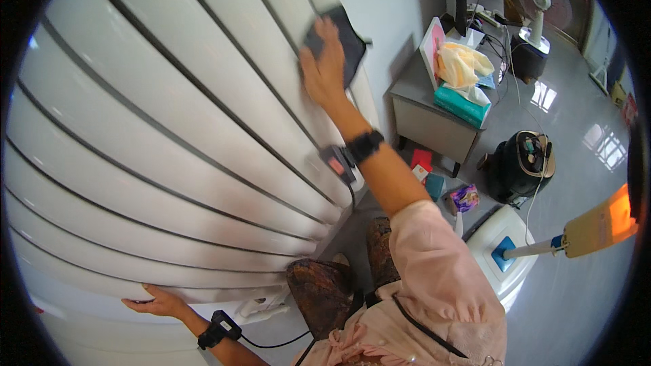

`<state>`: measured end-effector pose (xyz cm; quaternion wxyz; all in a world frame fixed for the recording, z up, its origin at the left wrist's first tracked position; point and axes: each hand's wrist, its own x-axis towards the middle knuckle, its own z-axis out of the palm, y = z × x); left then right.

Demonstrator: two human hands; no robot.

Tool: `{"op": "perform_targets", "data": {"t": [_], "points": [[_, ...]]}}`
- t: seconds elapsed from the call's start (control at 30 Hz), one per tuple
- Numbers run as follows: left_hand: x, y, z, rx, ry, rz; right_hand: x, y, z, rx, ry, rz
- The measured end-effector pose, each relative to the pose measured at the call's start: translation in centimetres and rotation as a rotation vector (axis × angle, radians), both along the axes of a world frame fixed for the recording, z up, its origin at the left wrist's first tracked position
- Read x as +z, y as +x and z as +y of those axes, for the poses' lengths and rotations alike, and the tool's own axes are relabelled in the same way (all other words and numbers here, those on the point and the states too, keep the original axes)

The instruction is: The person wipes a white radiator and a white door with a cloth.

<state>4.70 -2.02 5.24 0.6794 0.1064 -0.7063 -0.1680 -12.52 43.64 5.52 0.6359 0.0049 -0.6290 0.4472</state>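
A large white ribbed radiator [203, 127], with dark gaps between its glossy columns, fills the left and middle of the view. High on its right side, my right hand [328, 63] presses a dark grey cloth [353, 48] against the outer columns, fingers spread over it. Part of the cloth lies under the palm. Down at the lower left, my left hand [157, 302] touches the radiator's outer edge; it holds nothing and its fingers are apart. Both wrists wear black straps with small boxes, and a cable runs from each box.
A grey side table [432, 122] bears a teal tissue box [462, 105] and yellow cloth [463, 63]. On the floor stand a black appliance [513, 170], a white-and-blue base with a pole [491, 249], and small packets [464, 197]. Behind is a fan [541, 2]. Cables cross the floor.
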Motion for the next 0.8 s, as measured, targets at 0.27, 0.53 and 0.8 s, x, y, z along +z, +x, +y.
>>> {"op": "perform_targets", "data": {"t": [0.27,0.53,0.8], "points": [[0.4,-0.1,1.1,-0.016,0.056,0.034,-13.7,-2.3,3.0,-0.157,-0.438,-0.105],[-0.1,-0.5,-0.4,-0.037,0.008,0.056,-23.5,0.1,-2.7,-0.083,-0.816,-0.456],[0.0,-0.4,0.1,0.051,-0.042,0.006,1.0,3.7,-4.5,0.123,0.036,-0.036]]}}
